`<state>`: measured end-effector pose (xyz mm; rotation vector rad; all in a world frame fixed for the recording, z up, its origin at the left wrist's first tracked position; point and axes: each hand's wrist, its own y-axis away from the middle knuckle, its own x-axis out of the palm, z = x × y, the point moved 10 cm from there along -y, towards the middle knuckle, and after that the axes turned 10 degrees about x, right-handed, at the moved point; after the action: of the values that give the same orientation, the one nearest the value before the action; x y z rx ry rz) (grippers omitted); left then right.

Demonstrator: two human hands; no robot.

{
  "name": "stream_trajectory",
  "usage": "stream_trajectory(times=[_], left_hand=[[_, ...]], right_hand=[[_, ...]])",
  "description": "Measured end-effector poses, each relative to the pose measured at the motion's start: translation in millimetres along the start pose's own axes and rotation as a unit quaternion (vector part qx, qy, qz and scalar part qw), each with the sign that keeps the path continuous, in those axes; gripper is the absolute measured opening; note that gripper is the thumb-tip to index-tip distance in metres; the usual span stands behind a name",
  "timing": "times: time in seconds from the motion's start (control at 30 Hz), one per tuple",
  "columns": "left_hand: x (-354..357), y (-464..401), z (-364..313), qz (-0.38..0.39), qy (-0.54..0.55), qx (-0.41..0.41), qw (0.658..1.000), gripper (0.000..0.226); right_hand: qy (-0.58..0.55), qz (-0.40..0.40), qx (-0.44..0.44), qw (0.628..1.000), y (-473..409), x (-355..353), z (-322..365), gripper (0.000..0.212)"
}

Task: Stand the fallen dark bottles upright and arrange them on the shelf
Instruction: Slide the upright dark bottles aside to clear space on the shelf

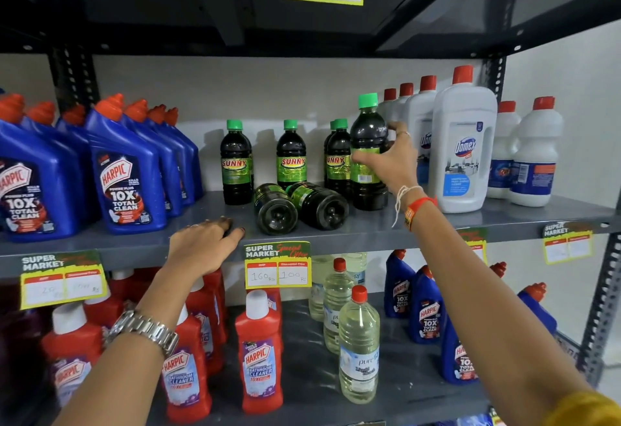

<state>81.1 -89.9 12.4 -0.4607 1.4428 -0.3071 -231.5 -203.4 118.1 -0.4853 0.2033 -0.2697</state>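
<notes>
On the middle grey metal shelf, between a row of blue Harpic bottles on the left and white Domex bottles on the right, stands a small group of dark Sunny bottles with green caps. The person's right hand is wrapped around the nearest of these, a dark bottle held upright with its base at or just above the shelf surface; the thumb lies across the green label and the fingers curl round the far side, next to the white bottles. Three more Sunny bottles stand upright behind: one at the left, one in the middle, and one just beside the held bottle, with another green cap showing behind it. Two fallen dark bottles lie on their sides in front of them, bases toward the shelf edge, the left one touching the right one. The left hand rests palm down on the front lip of the shelf, fingers loosely spread and gripping nothing, near the left fallen bottle but apart from it. A silver watch sits on that wrist, and red and white threads circle the right wrist. A yellow price tag hangs from the shelf edge below the fallen pair, above red Harpic bottles and clear bottles on the shelf underneath.
</notes>
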Motion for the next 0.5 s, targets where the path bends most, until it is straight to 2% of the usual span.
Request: stream_trajectory(times=[0.1, 0.3, 0.4, 0.5], left_hand=[[-3.7, 1.3, -1.3, -0.002, 0.002, -0.007, 1.000, 0.050], [-1.5, 0.3, -0.1, -0.011, 0.010, 0.006, 1.000, 0.049], [-0.4, 0.2, -1.0, -0.011, -0.009, 0.018, 1.000, 0.048], [-2.7, 1.4, -0.6, -0.024, -0.001, 0.011, 1.000, 0.049]], right_hand=[[0.003, 0.037, 0.019, 0.999, 1.7, 9.0, -21.6, 0.084], [-0.059, 0.117, 0.035, 0.991, 1.6, 27.0, -41.2, 0.081], [-0.010, 0.094, 0.033, 0.995, 4.9, 27.8, -39.9, 0.081], [0.065, 0.050, 0.019, 0.996, 9.3, 24.1, -41.6, 0.095]])
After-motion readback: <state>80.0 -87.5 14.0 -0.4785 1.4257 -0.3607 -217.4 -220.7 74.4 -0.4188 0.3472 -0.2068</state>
